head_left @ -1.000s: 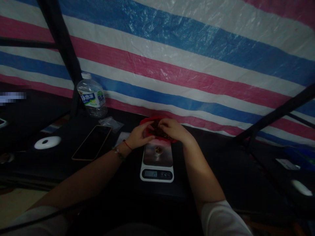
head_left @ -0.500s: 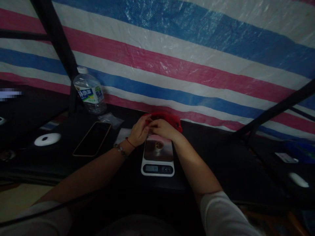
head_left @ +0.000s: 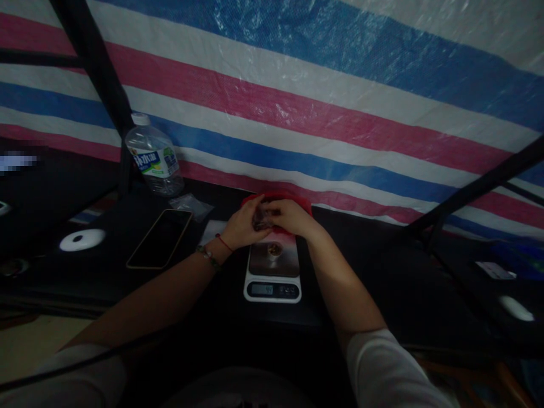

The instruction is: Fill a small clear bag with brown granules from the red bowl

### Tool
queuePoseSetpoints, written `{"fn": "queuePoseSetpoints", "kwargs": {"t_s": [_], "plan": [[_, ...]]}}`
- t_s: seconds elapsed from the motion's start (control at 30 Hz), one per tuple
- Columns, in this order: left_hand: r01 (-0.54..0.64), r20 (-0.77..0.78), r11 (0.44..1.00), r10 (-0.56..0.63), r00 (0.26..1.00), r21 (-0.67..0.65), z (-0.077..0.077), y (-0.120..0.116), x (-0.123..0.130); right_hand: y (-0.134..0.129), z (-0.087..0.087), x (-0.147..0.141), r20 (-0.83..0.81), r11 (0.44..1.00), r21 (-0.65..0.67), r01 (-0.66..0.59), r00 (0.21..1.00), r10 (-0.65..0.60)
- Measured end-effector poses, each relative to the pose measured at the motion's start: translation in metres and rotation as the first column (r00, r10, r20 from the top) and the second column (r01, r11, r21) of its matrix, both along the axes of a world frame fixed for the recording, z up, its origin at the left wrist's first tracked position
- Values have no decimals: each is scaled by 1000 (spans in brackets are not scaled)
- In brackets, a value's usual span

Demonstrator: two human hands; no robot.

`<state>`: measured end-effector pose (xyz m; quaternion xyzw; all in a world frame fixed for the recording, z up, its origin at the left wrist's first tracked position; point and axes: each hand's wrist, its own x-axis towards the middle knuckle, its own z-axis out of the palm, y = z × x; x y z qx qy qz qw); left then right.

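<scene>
A white digital scale (head_left: 272, 290) with a steel plate lies on the black table, its display lit. A small round cup (head_left: 274, 250) with brown bits in it stands on the plate. Behind the cup, over the plate's far end, my left hand (head_left: 246, 224) and my right hand (head_left: 291, 217) curve around a dark, shiny, see-through packet (head_left: 260, 217). Both hands grip it from opposite sides. A red bag (head_left: 302, 205) lies behind my hands, partly hidden by them.
To the left are a phone (head_left: 160, 239), a crumpled clear bag (head_left: 192, 207), a big plastic bottle (head_left: 155, 158) and a white oval object (head_left: 82, 240). A pale sheet (head_left: 208, 231) lies by my left wrist. Striped sheeting (head_left: 297, 113) hangs behind the table.
My hands have spread a little apart, and the dark packet now shows between them. The reading on the scale's display has changed.
</scene>
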<state>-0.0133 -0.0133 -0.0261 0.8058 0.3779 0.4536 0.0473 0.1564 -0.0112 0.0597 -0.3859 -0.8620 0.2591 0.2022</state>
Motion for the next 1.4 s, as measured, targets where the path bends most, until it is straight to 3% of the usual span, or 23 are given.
{"fn": "queuePoseSetpoints", "kwargs": {"t_s": [0.17, 0.33, 0.53, 0.67, 0.8, 0.93, 1.13, 1.23, 1.4], "plan": [[35, -120, 999, -39, 992, -41, 5, -2, 3, 1, 0, -2, 178, 997, 75, -32, 984, 18], [87, -193, 996, -92, 977, -34, 5, 4, 0, 2, 0, 2, 225, 994, 106, -41, 974, 16], [145, -34, 986, -148, 988, -79, 7, 1, 4, 1, -3, -4, 267, 990, 138, -35, 964, -3], [110, 93, 983, -97, 991, -148, 4, -1, 4, -2, 11, 5, 90, 985, 167, -48, 995, 33], [84, 162, 980, -54, 985, -182, -1, 1, 1, -13, 22, 33, -193, 985, 114, 131, 975, -108], [116, 277, 965, -48, 960, -235, -4, 2, 1, -34, 2, 50, -110, 997, -71, 19, 994, -26], [154, 377, 945, -36, 926, -288, -6, 4, 2, -58, -41, 41, 15, 995, -103, 12, 1000, -10], [182, 374, 935, -59, 926, -303, -6, 5, 0, -58, -47, 37, -95, 992, -103, 67, 993, -77], [271, 343, 903, -152, 927, -332, -4, 2, 0, -43, -41, 39, -344, 975, -25, 219, 914, -214]]}}
